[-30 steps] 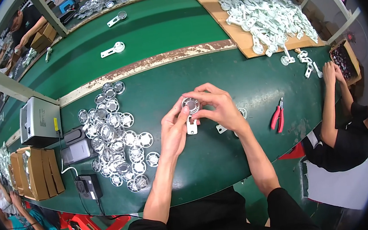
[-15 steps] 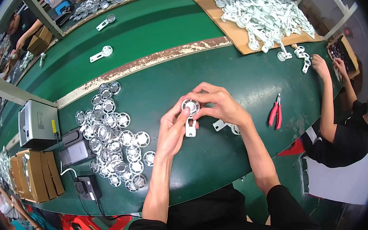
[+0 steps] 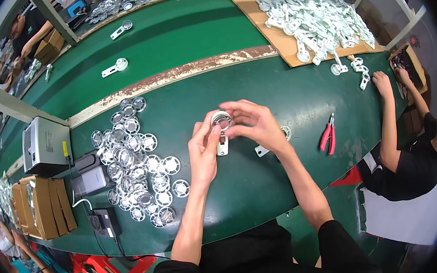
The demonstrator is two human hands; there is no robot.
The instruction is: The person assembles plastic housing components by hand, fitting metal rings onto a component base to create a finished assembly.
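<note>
Above the green table, my left hand (image 3: 203,151) grips a white plastic part with a round ringed head and a short slotted handle (image 3: 222,146). My left thumb presses at the base of the round head. My right hand (image 3: 256,125) is beside that head with its fingers apart; whether a fingertip still touches the ring cannot be made out. Partly behind my right wrist, another white part with a round head (image 3: 262,150) lies on the table. A loose pile of clear and silver round discs (image 3: 140,167) spreads out to the left of my hands.
Red-handled pliers (image 3: 327,137) lie to the right. White parts are heaped on cardboard (image 3: 248,7) at the far right, near a co-worker's hands (image 3: 383,82). Two white parts sit on the green conveyor belt (image 3: 177,40). A metal box (image 3: 47,147) and cartons (image 3: 41,206) stand left.
The right fingers have loosened from the round head and spread apart. The held part has tilted and shifted slightly left and up. Parts on the belt have moved a little left.
</note>
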